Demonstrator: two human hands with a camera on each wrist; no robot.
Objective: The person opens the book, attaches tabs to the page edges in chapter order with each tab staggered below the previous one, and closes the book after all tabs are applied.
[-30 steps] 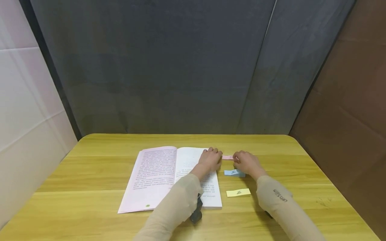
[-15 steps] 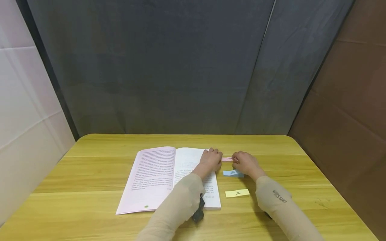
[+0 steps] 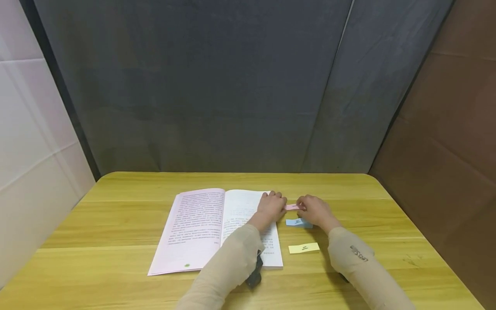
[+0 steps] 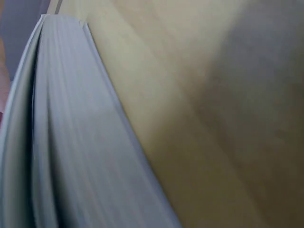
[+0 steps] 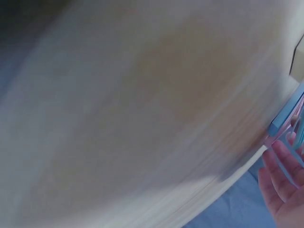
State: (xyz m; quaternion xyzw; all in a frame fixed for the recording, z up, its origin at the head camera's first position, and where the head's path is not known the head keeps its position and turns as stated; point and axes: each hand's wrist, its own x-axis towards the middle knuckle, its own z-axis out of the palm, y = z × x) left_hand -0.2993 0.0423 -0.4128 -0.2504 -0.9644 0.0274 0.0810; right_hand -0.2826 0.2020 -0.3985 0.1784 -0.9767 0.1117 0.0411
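Observation:
An open book (image 3: 197, 228) lies on the table, a pinkish page at left and a white page at right. My left hand (image 3: 272, 206) rests on the upper right edge of the white page; in the left wrist view the book's page edges (image 4: 99, 137) fill the left side. My right hand (image 3: 315, 210) pinches the right end of a pink paper strip (image 3: 292, 207), which reaches toward my left fingertips. Just below it lies a blue strip (image 3: 297, 223) with dark marks. The right wrist view catches my right fingers (image 5: 282, 178) beside the blue and pink strips.
A yellow strip (image 3: 304, 248) with dark marks lies below the blue one, right of the book. The wooden table (image 3: 108, 224) is backed by a dark grey panel (image 3: 217, 107), with a white panel at left and a brown one at right.
The pink strip has shifted slightly nearer to me, closer to the blue strip, with my right fingers at its end. My left hand stays on the page edge.

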